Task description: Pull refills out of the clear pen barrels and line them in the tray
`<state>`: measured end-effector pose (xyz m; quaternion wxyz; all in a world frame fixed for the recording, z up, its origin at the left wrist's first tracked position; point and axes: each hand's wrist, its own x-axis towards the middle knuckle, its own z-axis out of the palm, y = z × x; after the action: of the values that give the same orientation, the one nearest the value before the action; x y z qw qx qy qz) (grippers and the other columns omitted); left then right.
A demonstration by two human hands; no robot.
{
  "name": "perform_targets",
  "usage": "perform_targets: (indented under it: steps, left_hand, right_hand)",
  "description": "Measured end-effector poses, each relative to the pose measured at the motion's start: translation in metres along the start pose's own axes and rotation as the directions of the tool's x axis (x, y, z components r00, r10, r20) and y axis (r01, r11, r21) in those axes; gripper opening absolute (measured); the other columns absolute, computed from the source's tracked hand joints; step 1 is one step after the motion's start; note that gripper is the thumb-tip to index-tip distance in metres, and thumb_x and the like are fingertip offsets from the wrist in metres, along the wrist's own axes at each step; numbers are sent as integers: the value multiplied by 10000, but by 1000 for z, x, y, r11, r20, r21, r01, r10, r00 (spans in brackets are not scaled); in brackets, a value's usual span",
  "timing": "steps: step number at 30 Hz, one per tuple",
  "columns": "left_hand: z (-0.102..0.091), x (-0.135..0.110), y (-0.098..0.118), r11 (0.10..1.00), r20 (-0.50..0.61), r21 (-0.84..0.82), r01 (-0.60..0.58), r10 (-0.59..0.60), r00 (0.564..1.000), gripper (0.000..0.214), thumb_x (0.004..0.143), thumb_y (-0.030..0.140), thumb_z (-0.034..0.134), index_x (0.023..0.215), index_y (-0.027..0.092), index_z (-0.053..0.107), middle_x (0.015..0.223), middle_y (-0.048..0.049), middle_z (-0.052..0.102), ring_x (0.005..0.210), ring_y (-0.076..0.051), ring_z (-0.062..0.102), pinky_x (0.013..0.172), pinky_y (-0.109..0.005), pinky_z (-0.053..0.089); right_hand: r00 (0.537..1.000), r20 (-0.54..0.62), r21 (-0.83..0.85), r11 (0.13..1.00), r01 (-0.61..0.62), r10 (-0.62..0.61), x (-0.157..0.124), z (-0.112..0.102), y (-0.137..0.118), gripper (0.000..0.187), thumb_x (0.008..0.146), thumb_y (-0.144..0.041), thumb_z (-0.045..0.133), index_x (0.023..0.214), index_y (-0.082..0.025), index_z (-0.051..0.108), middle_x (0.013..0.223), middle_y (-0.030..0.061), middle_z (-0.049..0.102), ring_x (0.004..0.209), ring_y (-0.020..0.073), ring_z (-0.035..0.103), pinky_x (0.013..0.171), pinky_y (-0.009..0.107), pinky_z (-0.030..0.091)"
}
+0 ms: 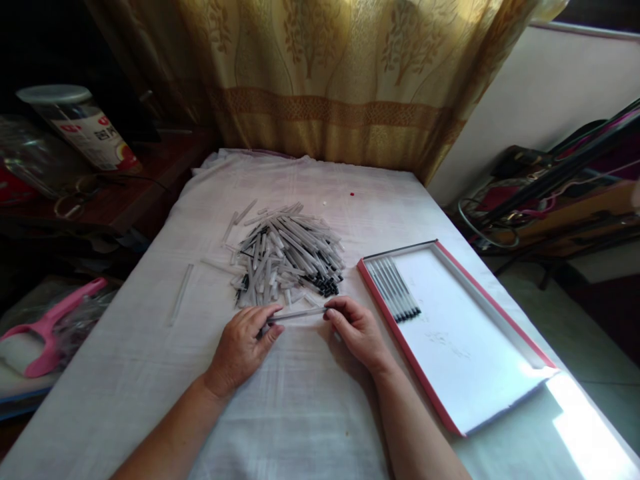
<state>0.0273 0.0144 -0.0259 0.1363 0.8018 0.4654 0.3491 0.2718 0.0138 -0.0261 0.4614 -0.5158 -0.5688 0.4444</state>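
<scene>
Between my two hands a clear pen (300, 313) lies almost level, just in front of a heap. My left hand (245, 340) pinches its left end, and my right hand (354, 327) closes on its right end with thumb and forefinger. The heap of pen parts (290, 247) holds many clear tubes and black tips. To the right, a shallow red-edged box lid (480, 373) carries a row of pens (393, 290) with black ends, side by side in its far left corner. One loose clear tube (181, 295) lies left of the heap.
A white cloth (280, 420) covers the table. A small red piece (352, 194) lies near the far edge, before a gold curtain (340, 80). At left are a lidded canister (90, 130) and a pink-handled roller (55, 327); at right, a dark rack (545, 173).
</scene>
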Motion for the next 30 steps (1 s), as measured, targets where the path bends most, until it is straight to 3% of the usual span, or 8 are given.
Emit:
perform_targets:
  steps: [4, 12, 17, 30]
  left_hand:
    - [-2, 1, 2, 1000, -4, 20, -10, 11, 1000, 322, 985, 374, 473, 841, 198, 701, 733, -42, 706, 693, -175, 657, 662, -277, 510]
    - [-1, 0, 3, 993, -22, 108, -37, 40, 999, 306, 969, 447, 496, 1021, 207, 680, 912, -58, 722, 846, -209, 642, 782, -331, 484]
    - [0, 0, 4, 977, -2, 202, -73, 75, 997, 312, 995, 383, 455, 869, 200, 675, 788, -41, 694, 790, -213, 614, 759, -347, 441]
    - [4, 2, 4, 983, -128, 171, -73, 96, 987, 84, 911, 283, 619, 905, 203, 647, 822, -31, 684, 802, -203, 620, 764, -328, 462]
  right_hand:
    - [999, -8, 41, 998, -41, 42, 0, 1, -3, 158, 831, -360, 638, 860, -214, 693, 740, 25, 696, 672, 164, 629, 585, 257, 486]
    - [995, -34, 114, 989, -89, 94, 2, 0, -6, 206, 790, -400, 669, 837, -200, 688, 691, 22, 698, 603, 146, 604, 566, 254, 470]
    - [991, -42, 158, 980, -123, 131, 3, -1, -4, 223, 778, -407, 686, 836, -192, 706, 678, 18, 697, 571, 130, 571, 562, 245, 452]
    - [982, -50, 163, 971, -174, 184, 6, 2, -5, 296, 750, -482, 706, 748, -187, 678, 636, 15, 681, 527, 124, 552, 522, 238, 434]
